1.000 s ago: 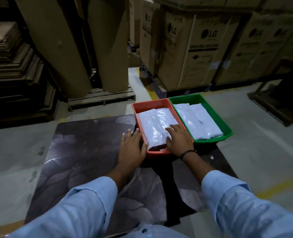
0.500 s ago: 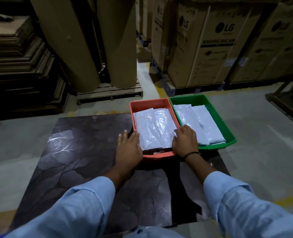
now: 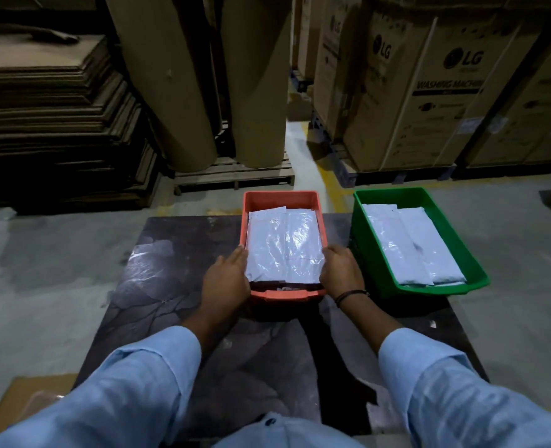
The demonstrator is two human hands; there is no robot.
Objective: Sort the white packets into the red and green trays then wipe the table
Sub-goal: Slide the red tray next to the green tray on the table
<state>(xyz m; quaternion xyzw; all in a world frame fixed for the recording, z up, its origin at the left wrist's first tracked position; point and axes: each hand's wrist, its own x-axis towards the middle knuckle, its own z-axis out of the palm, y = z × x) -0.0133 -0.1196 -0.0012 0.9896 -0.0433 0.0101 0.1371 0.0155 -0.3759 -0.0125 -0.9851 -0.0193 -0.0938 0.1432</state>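
Red tray (image 3: pixel 280 197) sits far-middle on dark surface (image 3: pixel 177 286), white packets (image 3: pixel 283 247) stacked inside, so that's where our stuff is. Our left hand (image 3: pixel 227 281) on its left wall, fingers (image 3: pixel 237 255) straight and together, pressing flat. Our right hand (image 3: pixel 340 270) on right rim, fingers (image 3: pixel 330 252) curled over edge, gripping. Green tray (image 3: pixel 393 194) off to right, gap between trays, packet pile (image 3: pixel 409 247) lying in it.
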